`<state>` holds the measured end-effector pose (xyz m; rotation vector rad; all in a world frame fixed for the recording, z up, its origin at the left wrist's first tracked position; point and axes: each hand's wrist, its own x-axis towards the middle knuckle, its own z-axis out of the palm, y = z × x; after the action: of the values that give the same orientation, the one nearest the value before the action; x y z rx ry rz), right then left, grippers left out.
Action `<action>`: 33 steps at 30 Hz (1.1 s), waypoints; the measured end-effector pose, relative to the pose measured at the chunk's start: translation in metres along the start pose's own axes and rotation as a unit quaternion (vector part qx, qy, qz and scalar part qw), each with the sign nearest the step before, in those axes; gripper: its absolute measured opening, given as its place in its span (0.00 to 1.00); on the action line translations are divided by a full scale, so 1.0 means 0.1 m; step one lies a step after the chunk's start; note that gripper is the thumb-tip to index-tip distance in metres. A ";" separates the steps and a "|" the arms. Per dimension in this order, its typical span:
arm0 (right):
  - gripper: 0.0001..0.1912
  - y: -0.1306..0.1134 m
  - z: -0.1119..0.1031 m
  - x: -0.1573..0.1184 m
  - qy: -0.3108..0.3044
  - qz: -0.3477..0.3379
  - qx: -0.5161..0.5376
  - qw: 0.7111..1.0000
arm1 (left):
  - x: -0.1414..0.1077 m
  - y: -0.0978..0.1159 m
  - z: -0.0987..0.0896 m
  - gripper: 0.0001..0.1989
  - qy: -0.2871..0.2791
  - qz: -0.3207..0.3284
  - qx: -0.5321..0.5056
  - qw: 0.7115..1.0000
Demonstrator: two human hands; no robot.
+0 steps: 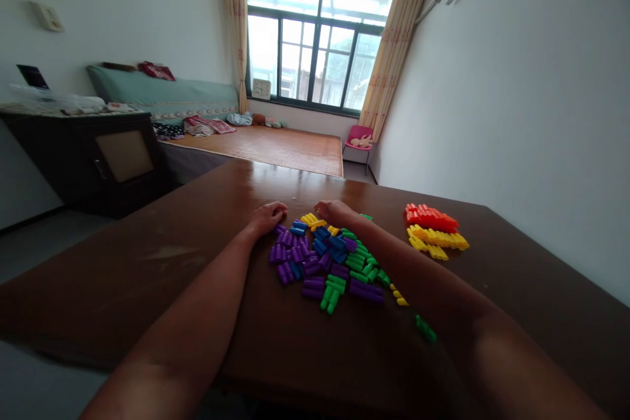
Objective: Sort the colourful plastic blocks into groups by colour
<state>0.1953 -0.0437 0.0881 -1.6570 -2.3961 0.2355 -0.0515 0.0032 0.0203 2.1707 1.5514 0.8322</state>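
Observation:
A loose pile of plastic building pieces, each made of joined tubes, lies on the brown table (162,262). Purple pieces (298,252) fill its left side, blue pieces (335,246) its middle and green pieces (361,256) its right. My left hand (270,215) rests at the pile's far left edge, beside the purple pieces, its fingers loosely stretched and holding nothing I can see. Just beyond the yellow pieces (311,220) at the far edge is my right hand (333,211), fingers bent together; what they hold, if anything, is hidden.
Rows of orange-red pieces (428,216) and yellow pieces (438,239) lie apart on the table's right. One green piece (426,328) is under my right forearm. Beyond the table are a bed (290,147), a pink chair (359,136) and a dark cabinet (81,151).

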 end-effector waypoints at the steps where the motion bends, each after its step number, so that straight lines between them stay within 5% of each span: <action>1: 0.18 -0.05 0.06 0.10 -0.017 0.019 -0.008 1.000 | 0.00 0.00 0.00 0.14 -0.001 0.000 0.002 1.000; 4: 0.23 -0.13 0.20 0.31 -0.056 0.038 -0.007 0.998 | 0.01 0.00 0.00 0.14 -0.002 0.002 0.004 1.000; 7: 0.18 -0.12 0.21 0.37 -0.090 0.046 0.033 0.994 | 0.00 0.00 0.00 0.14 0.000 0.003 0.002 1.000; 11: 0.12 0.10 -0.03 0.20 0.014 0.061 0.097 0.993 | 0.02 -0.03 0.02 0.14 0.003 0.002 -0.005 1.000; 17: 0.20 1.01 -0.53 -0.82 0.127 0.041 0.264 0.955 | 0.08 -0.15 0.06 0.15 -0.006 0.026 -0.015 1.000; 24: 0.19 2.27 -0.58 -2.37 0.263 0.301 0.372 0.838 | 0.12 -0.17 0.04 0.16 0.006 0.022 -0.005 1.000; 29: 0.12 2.51 -0.41 -2.62 0.223 0.438 0.347 0.799 | 0.09 -0.13 0.00 0.18 -0.007 0.037 0.004 0.999; 33: 0.15 2.54 -0.34 -2.55 0.159 0.486 0.232 0.828 | 0.07 -0.09 -0.03 0.19 -0.019 0.042 0.004 0.999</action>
<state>0.5201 -0.1930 0.0346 -2.2436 -0.9622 0.5776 -0.0583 0.0125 0.0188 2.2583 1.4557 0.8066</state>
